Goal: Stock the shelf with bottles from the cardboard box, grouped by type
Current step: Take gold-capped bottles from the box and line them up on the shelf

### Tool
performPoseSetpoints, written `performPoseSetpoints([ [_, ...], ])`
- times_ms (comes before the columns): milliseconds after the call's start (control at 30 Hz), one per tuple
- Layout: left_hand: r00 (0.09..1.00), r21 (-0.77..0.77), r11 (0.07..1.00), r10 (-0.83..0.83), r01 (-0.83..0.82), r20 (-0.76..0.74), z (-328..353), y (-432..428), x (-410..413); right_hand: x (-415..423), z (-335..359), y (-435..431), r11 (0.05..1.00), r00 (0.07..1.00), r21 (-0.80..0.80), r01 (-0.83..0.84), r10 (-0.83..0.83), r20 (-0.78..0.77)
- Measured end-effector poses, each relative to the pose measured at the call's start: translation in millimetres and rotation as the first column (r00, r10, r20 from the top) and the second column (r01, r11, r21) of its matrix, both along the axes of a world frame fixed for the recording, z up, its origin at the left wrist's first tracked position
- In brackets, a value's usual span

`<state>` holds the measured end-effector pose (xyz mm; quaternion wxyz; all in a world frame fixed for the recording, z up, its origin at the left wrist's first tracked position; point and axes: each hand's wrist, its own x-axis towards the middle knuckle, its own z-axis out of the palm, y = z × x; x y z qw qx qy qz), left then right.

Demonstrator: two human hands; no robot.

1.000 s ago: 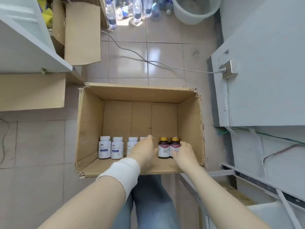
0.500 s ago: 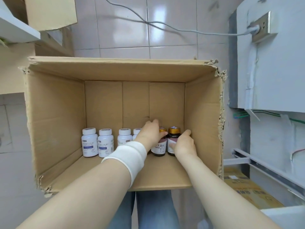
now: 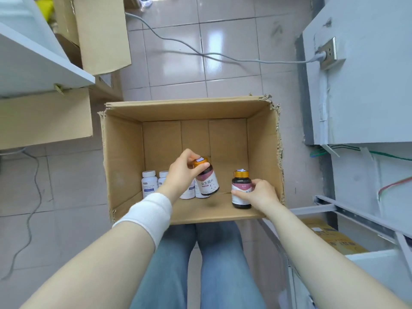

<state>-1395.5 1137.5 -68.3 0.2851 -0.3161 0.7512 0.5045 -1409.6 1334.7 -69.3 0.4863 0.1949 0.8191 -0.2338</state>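
Hands point(image 3: 180, 175) around smooth gold-capped bottles point(image 3: 206, 179)

A grey cable point(image 3: 178, 44) crosses the tiled floor point(image 3: 223, 79) to a wall socket point(image 3: 329, 53) far right. A folded cardboard sheet point(image 3: 102, 34) leans far left.

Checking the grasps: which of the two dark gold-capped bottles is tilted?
The dark bottle in the left hand, gripped near its cap, leans over; the one in the right hand stands upright.

left hand point(image 3: 181, 172) grips dark bottle point(image 3: 206, 178) | right hand point(image 3: 259, 194) grips second dark bottle point(image 3: 240, 190) | both inside cardboard box point(image 3: 121, 152)
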Motion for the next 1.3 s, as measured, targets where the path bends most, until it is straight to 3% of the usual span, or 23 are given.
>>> performPoseSetpoints([
  [133, 0.990, 0.117, 0.989, 0.098, -0.086, -0.099, 63, -16, 7, 11, 69, 1, 0.961, 0.971, -0.161, 0.225, -0.235, -0.046],
  [333, 0.973, 0.319, 0.948, 0.099, -0.027, -0.211, 160, -14, 18, 53, 166, -9, 0.830, 0.838, -0.317, 0.460, -0.523, -0.153],
  [500, 0.979, 0.479, 0.870, -0.016, 0.113, -0.202, 220, -4, 39, 123, 227, -29, 0.595, 0.586, -0.495, 0.633, -0.786, -0.195],
  [700, 0.937, 0.495, 0.801, -0.232, 0.336, -0.260, 290, 23, 86, 221, 293, -41, 0.314, 0.286, -0.704, 0.637, -0.944, -0.162],
  [900, 0.887, 0.658, 0.596, -0.334, 0.460, -0.318, 357, 92, 182, 342, 356, -13, 0.151, 0.086, -0.824, 0.546, -0.989, -0.123],
  [1067, 0.783, 0.657, 0.440, -0.455, 0.612, -0.424, 411, 162, 312, 499, 405, 27, 0.167, -0.075, -0.862, 0.478, -0.970, -0.230],
  [1300, 0.531, 0.598, 0.111, -0.605, 0.794, -0.593, 484, 253, 536, 745, 463, 78, 0.201, -0.328, -0.853, 0.482, -0.861, -0.389],
])
